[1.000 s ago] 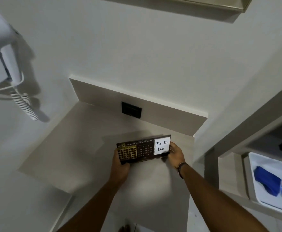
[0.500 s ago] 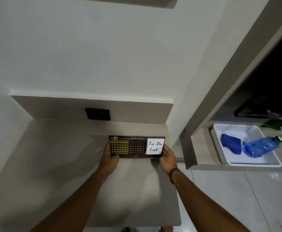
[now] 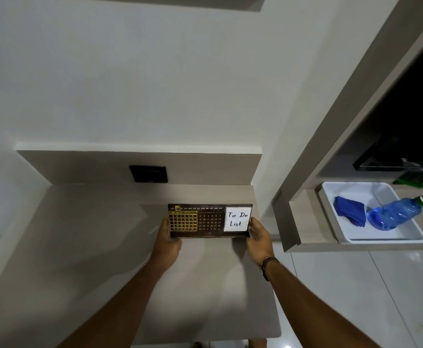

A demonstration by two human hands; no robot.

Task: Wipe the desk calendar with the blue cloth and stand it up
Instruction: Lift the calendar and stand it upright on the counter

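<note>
The desk calendar (image 3: 209, 220) is a dark brown board with a gold date grid and a white "To Do List" card. It is held above the beige desk (image 3: 105, 247), face toward me. My left hand (image 3: 169, 241) grips its left end and my right hand (image 3: 259, 237) grips its right end. The folded blue cloth (image 3: 349, 213) lies in a white tray (image 3: 386, 238) on a shelf to the right, apart from both hands.
A blue spray bottle (image 3: 396, 213) lies in the tray beside the cloth. A black wall socket (image 3: 148, 174) sits on the desk's back panel. A wall column stands between desk and shelf. Tiled floor shows below the shelf.
The view has swung right and down, so the hair dryer left the frame and the tray came into full sight. Both hands keep holding the calendar over the desk.
</note>
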